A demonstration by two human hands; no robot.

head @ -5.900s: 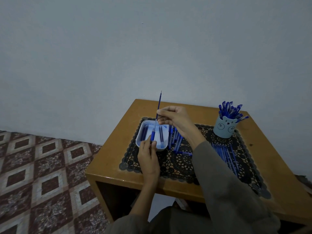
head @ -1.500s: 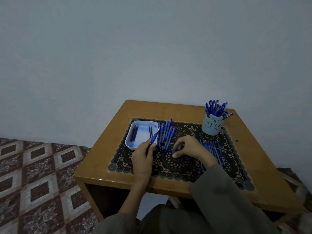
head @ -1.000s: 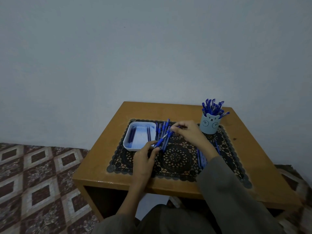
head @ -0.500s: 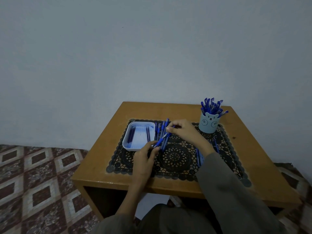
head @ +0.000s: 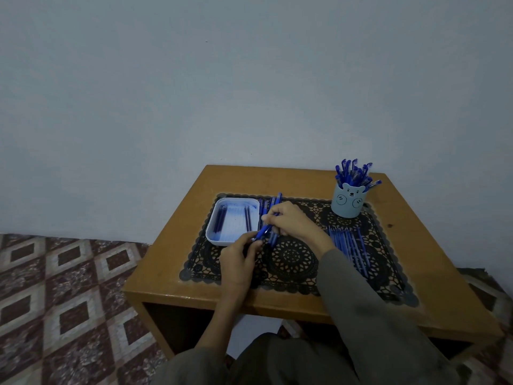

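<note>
Left hand (head: 238,262): thumb and fingertips curled round the lower end of a blue pen (head: 262,232), grip closed. Right hand (head: 291,222): fingers bent, tips pinched on the pen's upper end; what exactly sits between them is too small to tell. The pen is tilted, tip toward the person, just above the lace mat (head: 291,259), over the gap between the white tray (head: 235,227) and the loose pen pile (head: 271,202). Both hands are at the tray's near-right corner.

Tray: shallow, rectangular, at the mat's far-left corner. Inside are thin dark refills in two small groups, one along the left wall (head: 220,222) and one right of centre (head: 247,216), with bare floor between them.

The pen pile touches the tray's right wall, partly hidden under the right hand.

Right half of the mat: a row of blue pens (head: 348,244) lying side by side, roughly parallel.

Bear-face cup (head: 348,204): upright at the mat's far-right corner, packed with capped blue pens (head: 352,173) standing up, one leaning out to the right.

The mat lies on a wooden table (head: 277,179); patterned tile floor (head: 55,287) to the left.
</note>
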